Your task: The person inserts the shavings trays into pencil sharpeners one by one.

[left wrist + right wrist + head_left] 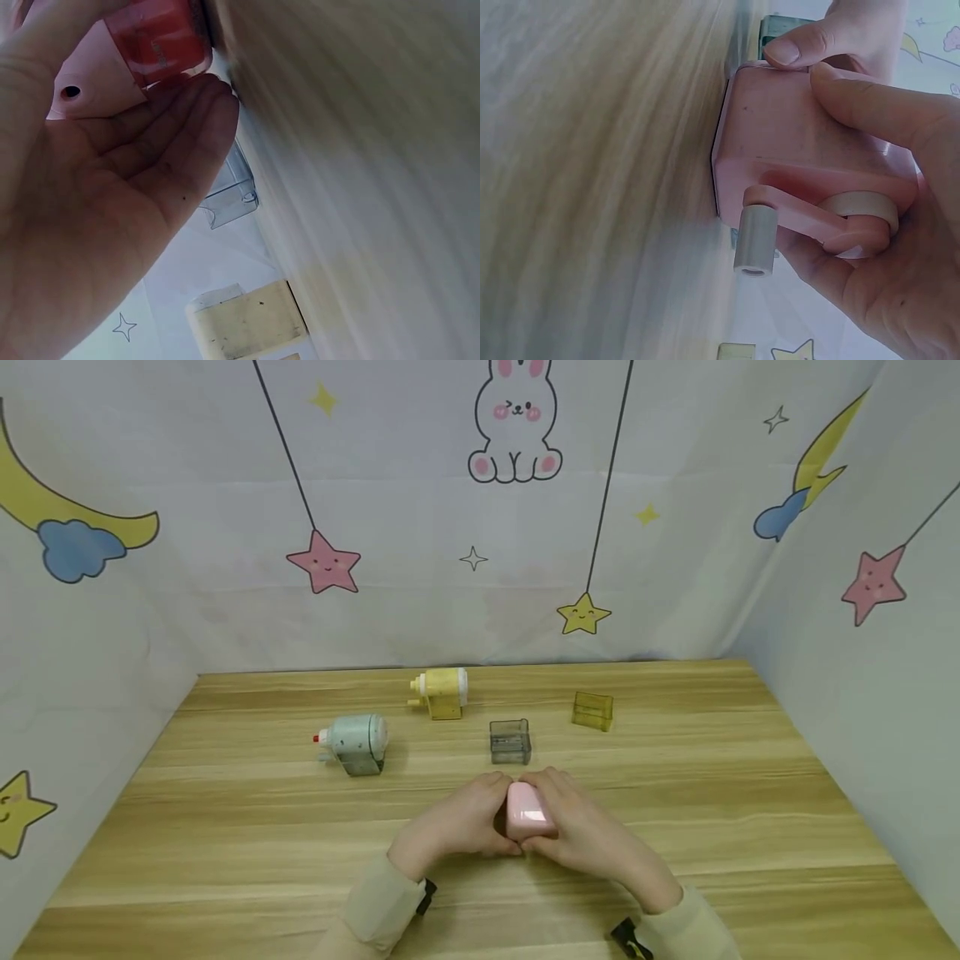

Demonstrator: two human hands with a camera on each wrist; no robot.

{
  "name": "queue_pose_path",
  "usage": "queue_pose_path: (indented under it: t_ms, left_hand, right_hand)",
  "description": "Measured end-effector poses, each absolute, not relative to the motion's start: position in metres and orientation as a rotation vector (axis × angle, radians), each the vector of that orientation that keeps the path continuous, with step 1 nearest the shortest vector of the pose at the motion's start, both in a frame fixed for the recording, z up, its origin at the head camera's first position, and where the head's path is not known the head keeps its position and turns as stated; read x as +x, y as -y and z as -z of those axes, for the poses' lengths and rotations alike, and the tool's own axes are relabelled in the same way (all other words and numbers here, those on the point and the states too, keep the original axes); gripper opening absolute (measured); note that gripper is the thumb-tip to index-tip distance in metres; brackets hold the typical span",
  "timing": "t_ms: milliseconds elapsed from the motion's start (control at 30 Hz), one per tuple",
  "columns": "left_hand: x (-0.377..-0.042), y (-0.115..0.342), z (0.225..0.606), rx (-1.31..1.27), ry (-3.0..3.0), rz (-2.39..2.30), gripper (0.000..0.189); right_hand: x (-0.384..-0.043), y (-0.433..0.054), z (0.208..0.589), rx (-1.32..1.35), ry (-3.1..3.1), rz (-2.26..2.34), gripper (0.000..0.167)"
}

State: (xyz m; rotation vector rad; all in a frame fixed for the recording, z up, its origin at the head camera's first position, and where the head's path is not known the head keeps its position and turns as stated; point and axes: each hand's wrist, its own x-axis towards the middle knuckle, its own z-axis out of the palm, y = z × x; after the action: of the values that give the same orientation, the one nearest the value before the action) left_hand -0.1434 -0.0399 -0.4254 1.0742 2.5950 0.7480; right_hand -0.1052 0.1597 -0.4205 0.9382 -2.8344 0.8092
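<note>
A pink crank pencil sharpener (528, 811) sits between both hands at the front middle of the table. My left hand (474, 817) holds its left end, fingers at the far side and thumb at the near side. From the right, my right hand (588, 827) grips it with the thumb in front and the fingers behind. A see-through red shavings drawer (161, 41) shows in the sharpener beside the left fingertips, with a small round pencil hole near it. In the right wrist view a pink crank arm with a grey knob (756, 240) sticks out at the right hand's side.
Beyond the hands stand a pale blue-green crank sharpener (358, 739) at left and a yellow one (444, 691) farther back. A see-through grey drawer (510, 743) lies just past the hands, a see-through yellow drawer (592, 711) to its right. Printed cloth walls enclose the wooden table (225, 827).
</note>
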Motion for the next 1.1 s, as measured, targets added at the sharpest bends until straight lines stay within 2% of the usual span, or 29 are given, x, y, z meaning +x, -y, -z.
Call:
queue_pose_path:
  t_ms: [233, 567, 800, 1100]
  left_hand:
    - [-0.143, 0.041, 0.425, 1.053, -2.601, -0.733, 0.07]
    - [-0.142, 0.042, 0.421, 1.041, -2.53, -0.741, 0.091]
    - [-0.139, 0.045, 0.41, 1.008, -2.607, -0.678, 0.08]
    - [-0.132, 0.057, 0.398, 0.995, -2.801, -0.453, 0.073]
  right_hand:
    - [-0.106, -0.159, 0.421, 0.936, 2.845, -0.808, 0.066]
    - [-0.11, -0.166, 0.415, 0.921, 2.923, -0.912, 0.067]
    - [-0.115, -0.166, 0.407, 0.798, 3.036, -0.991, 0.05]
    - [-0.122, -0.17, 0.404, 0.797, 3.002, -1.094, 0.043]
